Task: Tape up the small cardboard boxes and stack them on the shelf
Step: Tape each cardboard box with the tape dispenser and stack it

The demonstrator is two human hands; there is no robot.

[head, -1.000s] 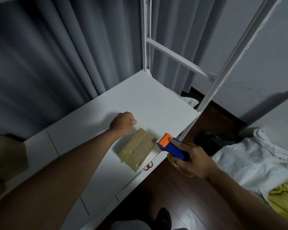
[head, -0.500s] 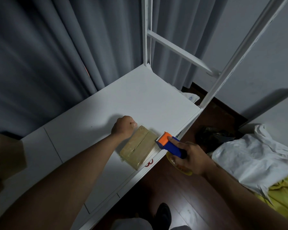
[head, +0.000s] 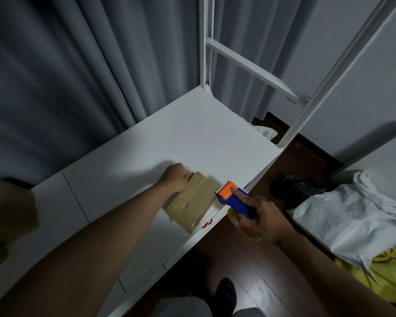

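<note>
A small flat cardboard box (head: 193, 203) lies on the white shelf (head: 169, 143) near its front edge, with shiny tape over its top. My left hand (head: 175, 178) rests as a curled fist on the box's far left corner. My right hand (head: 260, 216) grips a tape dispenser (head: 232, 197) with a blue handle and orange head. Its toothed blade sits at the box's right end. The yellow tape roll (head: 240, 227) shows under my fingers.
White shelf posts (head: 306, 110) rise at the back and right corner. Grey curtains (head: 78, 65) hang behind the shelf. On the dark wood floor at right lie a white cloth (head: 352, 211), a yellow cloth (head: 386, 271) and a black bag (head: 293, 186). My shoe (head: 225, 291) shows below.
My left fist has slid slightly onto the box's far corner. The dispenser stays at the box's right end, with the view shifted a little.
</note>
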